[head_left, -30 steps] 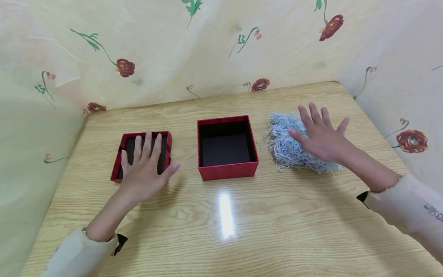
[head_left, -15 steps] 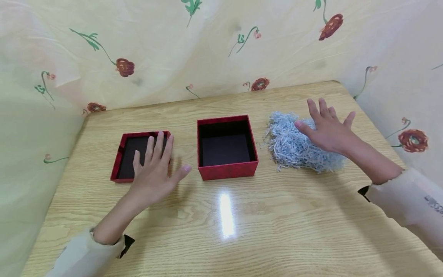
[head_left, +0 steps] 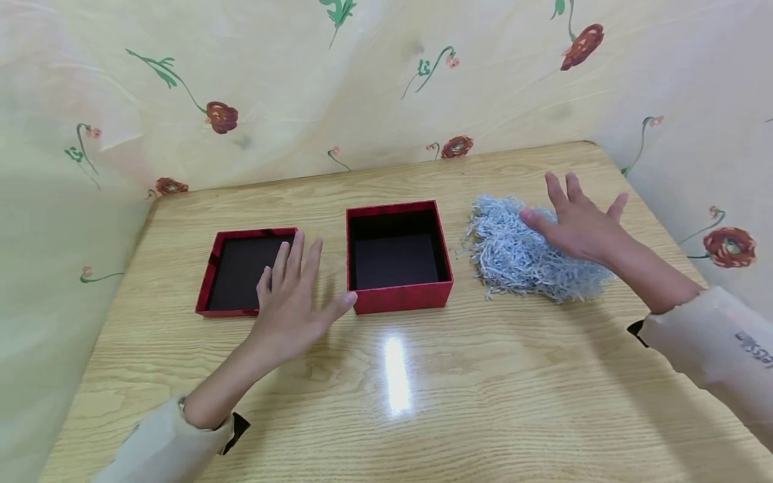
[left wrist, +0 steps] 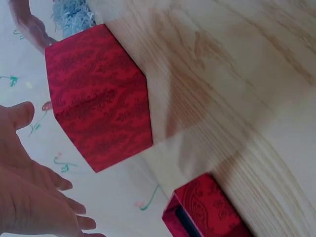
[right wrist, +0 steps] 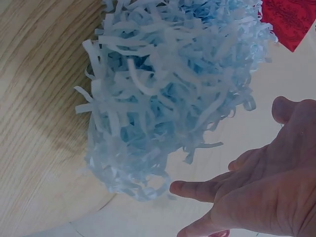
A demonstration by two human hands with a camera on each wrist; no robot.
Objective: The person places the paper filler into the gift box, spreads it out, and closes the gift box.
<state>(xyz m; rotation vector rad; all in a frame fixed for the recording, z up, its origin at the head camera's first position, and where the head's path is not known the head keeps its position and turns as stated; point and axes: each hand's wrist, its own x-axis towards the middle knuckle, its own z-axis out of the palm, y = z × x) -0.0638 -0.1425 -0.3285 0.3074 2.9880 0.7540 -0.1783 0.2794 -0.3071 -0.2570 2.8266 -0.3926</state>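
Note:
My left hand (head_left: 288,315) hovers with fingers spread between a shallow red lid (head_left: 208,275) with a dark inside and a deeper red box (head_left: 401,297). In the left wrist view the box's patterned red sides (left wrist: 101,98) face that hand (left wrist: 34,182), with a gap between them. Over a heap of pale blue shredded paper (head_left: 513,258), my right hand (head_left: 582,225) is held up, fingers apart, gripping nothing. The right wrist view has the paper strips (right wrist: 168,84) close by that hand (right wrist: 266,182); whether a fingertip touches them I cannot tell.
A wood-grain table (head_left: 483,389) carries everything. Floral cloth (head_left: 362,87) hangs behind the table and along its sides. A bright light reflection lies on the tabletop in front of the box.
My left hand has shifted right, from above the lid toward the box. My right hand has drifted slightly right over the paper. Lid, box and paper stay in place.

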